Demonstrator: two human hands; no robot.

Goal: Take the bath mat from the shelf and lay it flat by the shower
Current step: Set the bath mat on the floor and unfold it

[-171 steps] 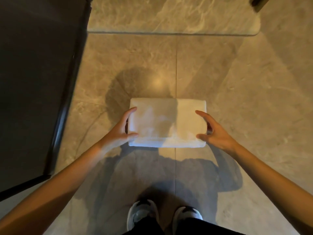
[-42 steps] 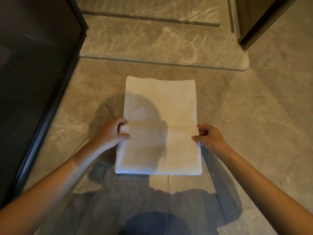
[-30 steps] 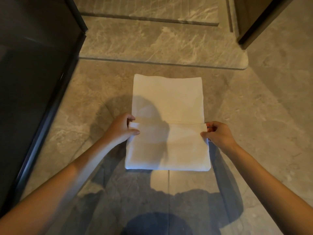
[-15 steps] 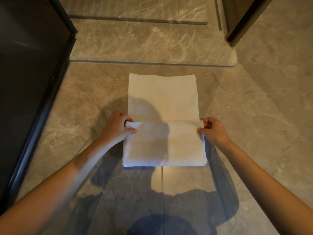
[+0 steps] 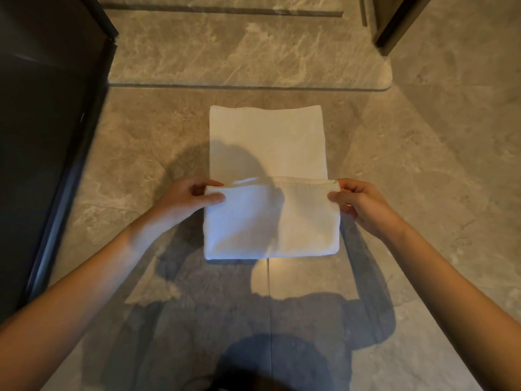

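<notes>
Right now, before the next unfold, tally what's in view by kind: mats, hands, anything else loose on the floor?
Bath mat, white, partly unfolded: 1
Hands pinching its folded edge, left hand and right hand: 2
Other loose items on the floor: 0
Total: 3

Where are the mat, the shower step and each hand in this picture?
mat (image 5: 267,142): head view, on its flat far panel.
shower step (image 5: 248,55): head view, on its marble top.
left hand (image 5: 187,197): head view, on its back.
right hand (image 5: 363,203): head view, on its back.
</notes>
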